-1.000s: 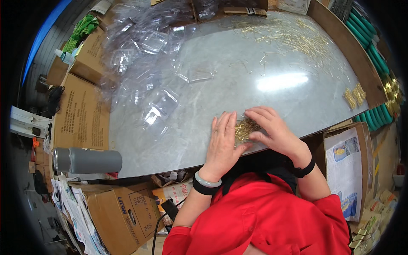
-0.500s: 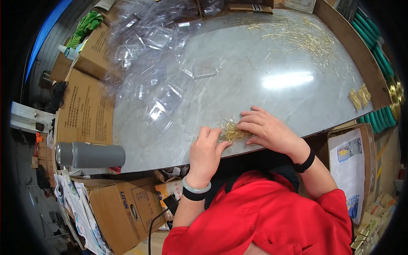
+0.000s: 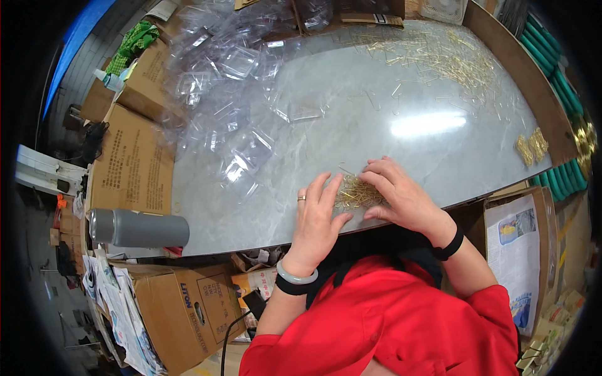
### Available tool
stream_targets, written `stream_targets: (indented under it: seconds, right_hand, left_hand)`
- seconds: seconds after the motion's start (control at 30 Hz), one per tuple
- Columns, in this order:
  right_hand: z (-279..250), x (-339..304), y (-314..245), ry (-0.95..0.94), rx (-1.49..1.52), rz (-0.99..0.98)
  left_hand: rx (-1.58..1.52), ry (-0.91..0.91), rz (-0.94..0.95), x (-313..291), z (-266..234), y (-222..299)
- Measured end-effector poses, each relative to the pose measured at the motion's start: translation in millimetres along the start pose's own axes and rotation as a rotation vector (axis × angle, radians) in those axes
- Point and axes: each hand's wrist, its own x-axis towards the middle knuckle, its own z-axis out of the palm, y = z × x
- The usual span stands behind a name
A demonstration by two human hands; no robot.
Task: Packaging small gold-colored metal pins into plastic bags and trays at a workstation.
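A small heap of gold wire hooks lies near the table's front edge, between my two hands. My left hand is at its left side, fingers stretched and apart; the index fingertip reaches the heap's edge and the thumb points toward it. My right hand curves round the right end, its fingers over the hooks and its thumb below them. Part of the heap is hidden under those fingers. One hook sticks up from the top of the heap.
Clear plastic packaging shells cover the table's left side. Loose gold hooks spread across the far right, with tied bundles by the right edge. A grey bottle lies at the front left, beside cardboard boxes.
My left fingers have opened out and straightened along the heap's left side. The heap looks more compact and sits slightly further right, with my right hand still round its end.
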Motion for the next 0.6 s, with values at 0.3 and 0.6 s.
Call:
stream_targets:
  seconds: [0.3,0.6]
  right_hand:
    - [1.9,-0.7,7.8,-0.148,0.012,-0.104]
    - [0.3,2.0,3.0,-0.048,-0.026,-0.104]
  left_hand:
    - [0.046,-0.181,-0.116,11.3,0.4,5.8]
    - [-0.116,0.032,-0.048,-6.1,4.4,-8.1]
